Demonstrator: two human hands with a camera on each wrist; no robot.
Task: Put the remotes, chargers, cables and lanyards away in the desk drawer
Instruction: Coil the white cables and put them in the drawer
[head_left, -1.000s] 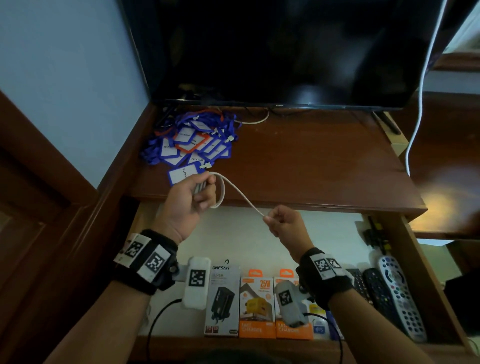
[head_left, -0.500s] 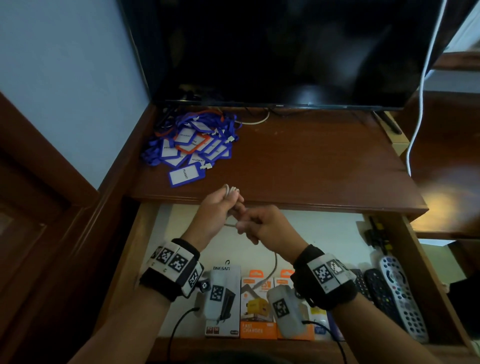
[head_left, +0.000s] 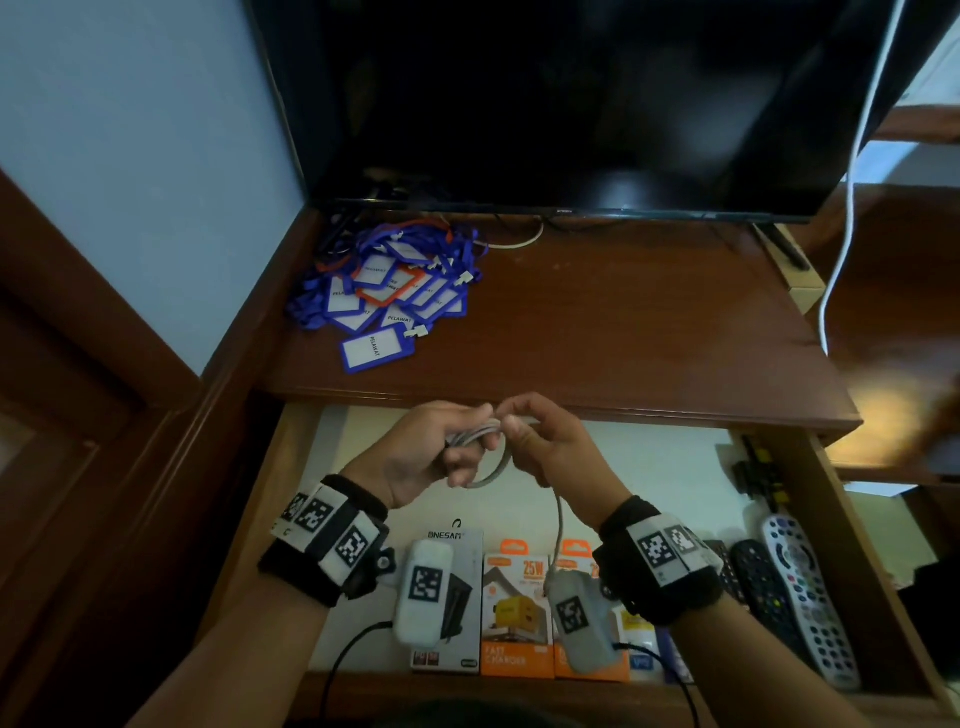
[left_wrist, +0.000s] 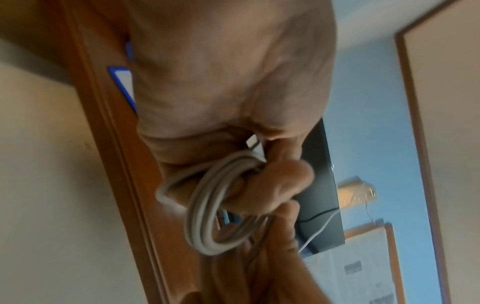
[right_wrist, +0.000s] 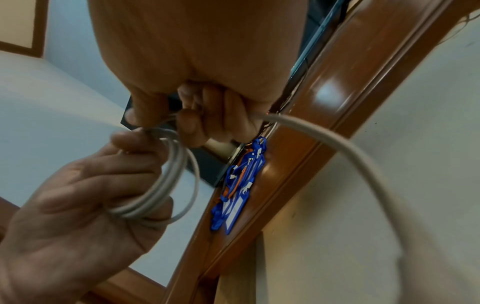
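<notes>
Both hands hover over the open desk drawer (head_left: 291, 467), just in front of the desk edge. My left hand (head_left: 441, 452) holds a coiled white cable (head_left: 478, 434) wound in several loops (left_wrist: 207, 205) around its fingers. My right hand (head_left: 540, 441) pinches the same white cable (right_wrist: 324, 139), and the free end hangs down toward the drawer. A pile of blue and orange lanyards (head_left: 389, 291) with badge holders lies on the desk top at the back left. Boxed chargers (head_left: 517, 613) and remotes (head_left: 800, 597) lie in the drawer.
A dark TV (head_left: 571, 104) stands at the back of the wooden desk (head_left: 623, 338). A white cord (head_left: 852, 182) hangs at the right. A black clip-like item (head_left: 756, 467) sits in the drawer's right back corner. A blue wall (head_left: 130, 156) is on the left.
The hands came together from a spread position and dropped toward the drawer. The stretched cable is now wound in loops on the left hand, its loose end hanging from the right hand.
</notes>
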